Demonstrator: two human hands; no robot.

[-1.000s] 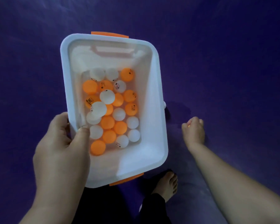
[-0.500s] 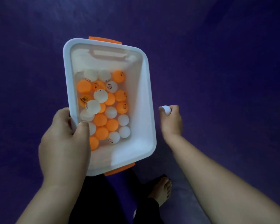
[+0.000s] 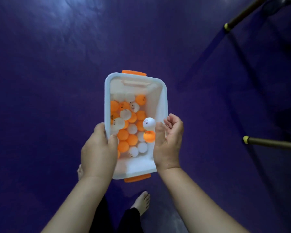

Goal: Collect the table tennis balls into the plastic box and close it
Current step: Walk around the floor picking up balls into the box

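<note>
Box: the plastic box (image 3: 165,98) has no lid on and is held over the purple floor (image 3: 57,64). No lid is in view, so closing probably comes later.
Left hand: the left hand (image 3: 97,148) grips the rim at 8 o'clock, thumb inside.
Right hand: half a second ago the right hand (image 3: 170,142) pinched a ball outside the 3 o'clock wall. Now it is over that rim, fingers spread, holding nothing.
Released: a white ball (image 3: 149,122) and an orange ball (image 3: 149,137) are just off its fingertips, above the pile (image 3: 128,125). I judge both are as good as collected.

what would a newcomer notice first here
The white box, centre frame over the purple floor, with its pile of orange and white balls. The left hand grips its left rim, while the right hand hangs open over the right rim, a white ball and an orange ball right beside its thumb.
</note>
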